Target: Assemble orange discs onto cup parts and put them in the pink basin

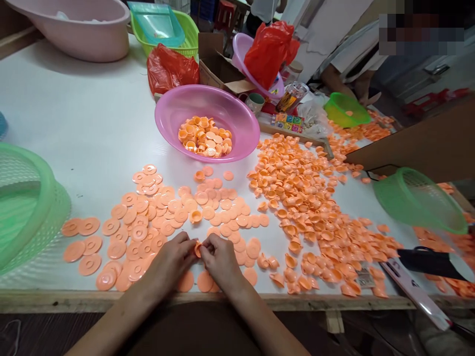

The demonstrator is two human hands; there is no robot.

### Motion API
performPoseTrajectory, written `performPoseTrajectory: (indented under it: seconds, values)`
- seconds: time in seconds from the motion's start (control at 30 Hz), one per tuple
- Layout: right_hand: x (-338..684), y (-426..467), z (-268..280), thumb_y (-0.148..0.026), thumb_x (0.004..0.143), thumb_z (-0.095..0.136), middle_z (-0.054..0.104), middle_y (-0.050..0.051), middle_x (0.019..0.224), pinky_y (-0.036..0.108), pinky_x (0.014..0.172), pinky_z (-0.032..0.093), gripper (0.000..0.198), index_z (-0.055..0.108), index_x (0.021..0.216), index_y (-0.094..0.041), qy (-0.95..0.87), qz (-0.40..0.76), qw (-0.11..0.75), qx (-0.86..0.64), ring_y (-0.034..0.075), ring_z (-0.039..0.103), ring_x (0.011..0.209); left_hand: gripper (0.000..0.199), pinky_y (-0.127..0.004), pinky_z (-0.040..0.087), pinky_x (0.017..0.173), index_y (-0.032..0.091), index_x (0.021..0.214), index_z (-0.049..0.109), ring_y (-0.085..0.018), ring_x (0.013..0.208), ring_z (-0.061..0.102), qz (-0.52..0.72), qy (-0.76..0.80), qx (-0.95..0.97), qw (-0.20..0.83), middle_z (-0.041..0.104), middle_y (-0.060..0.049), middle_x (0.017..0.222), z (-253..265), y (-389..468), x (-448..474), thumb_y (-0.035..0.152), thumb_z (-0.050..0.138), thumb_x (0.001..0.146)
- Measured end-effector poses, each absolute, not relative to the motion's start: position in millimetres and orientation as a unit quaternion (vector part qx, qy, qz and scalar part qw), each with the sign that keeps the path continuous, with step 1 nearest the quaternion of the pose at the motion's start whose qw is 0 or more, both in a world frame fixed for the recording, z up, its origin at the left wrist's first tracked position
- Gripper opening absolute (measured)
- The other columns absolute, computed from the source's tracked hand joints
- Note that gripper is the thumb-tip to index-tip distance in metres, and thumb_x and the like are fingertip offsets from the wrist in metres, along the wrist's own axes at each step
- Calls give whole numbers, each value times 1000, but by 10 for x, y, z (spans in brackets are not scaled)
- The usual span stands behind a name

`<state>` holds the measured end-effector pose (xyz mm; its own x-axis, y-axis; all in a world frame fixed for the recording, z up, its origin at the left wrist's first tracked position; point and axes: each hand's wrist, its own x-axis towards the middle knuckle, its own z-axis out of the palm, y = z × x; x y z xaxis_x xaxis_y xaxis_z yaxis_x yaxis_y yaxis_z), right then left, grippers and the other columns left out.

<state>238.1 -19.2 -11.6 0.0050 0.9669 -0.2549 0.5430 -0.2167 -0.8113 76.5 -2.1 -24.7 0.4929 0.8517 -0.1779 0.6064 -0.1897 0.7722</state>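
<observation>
Close to the table's front edge, my left hand (pixel 177 254) and my right hand (pixel 219 257) meet, both closed on one small orange toy cup (pixel 198 248). Fingers cover most of that cup. Flat orange discs (pixel 139 232) with ring marks lie scattered to the left, and more plain discs (pixel 226 215) spread beyond my hands. A loose cup (pixel 195 216) rests among them. On the right is a large heap of orange toy cups (pixel 297 183). Behind the discs, a pink basin (pixel 166 118) contains a pile of cups and discs.
Green baskets stand at left (pixel 55 198) and right (pixel 419 202). Behind the basin are a red bag (pixel 172 69), a cardboard box (pixel 218 69) and a mug (pixel 255 103). A co-worker's hand (pixel 365 94) is near a green bowl (pixel 347 111). A wooden edge (pixel 111 301) borders the table.
</observation>
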Motion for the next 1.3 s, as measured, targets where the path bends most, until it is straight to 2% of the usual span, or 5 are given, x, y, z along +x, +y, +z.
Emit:
performPoseTrajectory:
  seconds: [0.2,0.5,0.93,1.13,1.3]
  values:
    - [2342,-204,-67,-10,81,50,61,1,64,23,55,36,16,49,69,-21,-626,363,214,-657,14,54,57,41,-27,48,68,21,121,62,-14,72,59,197,498,698,476,62,-4,90,-188,-6,688,20,58,80]
    - [2274,-273,-87,-14,87,43,59,3,67,26,55,32,19,47,70,-22,-679,284,172,-654,16,52,58,12,-23,38,55,20,79,61,-13,57,52,187,570,616,511,56,4,59,-146,-3,869,27,51,80]
    - [2319,-42,-85,-10,83,51,66,2,69,24,60,40,18,62,72,-19,-630,363,264,-634,15,59,64,12,-26,43,57,20,81,58,-16,58,59,225,586,610,484,60,2,61,-230,92,910,29,51,80]
    - [2446,-255,14,-20,75,71,67,3,93,24,62,47,32,66,106,-20,-518,423,387,-635,13,59,68,18,-29,57,66,21,98,58,-17,68,69,336,544,488,593,69,0,75,-88,-82,802,33,54,85]
    - [2422,-337,140,-17,70,77,69,1,95,22,61,46,33,69,101,-23,-501,498,403,-582,14,62,75,21,-27,57,68,22,104,62,-16,74,69,355,559,587,466,70,-1,85,20,-180,835,27,57,84]
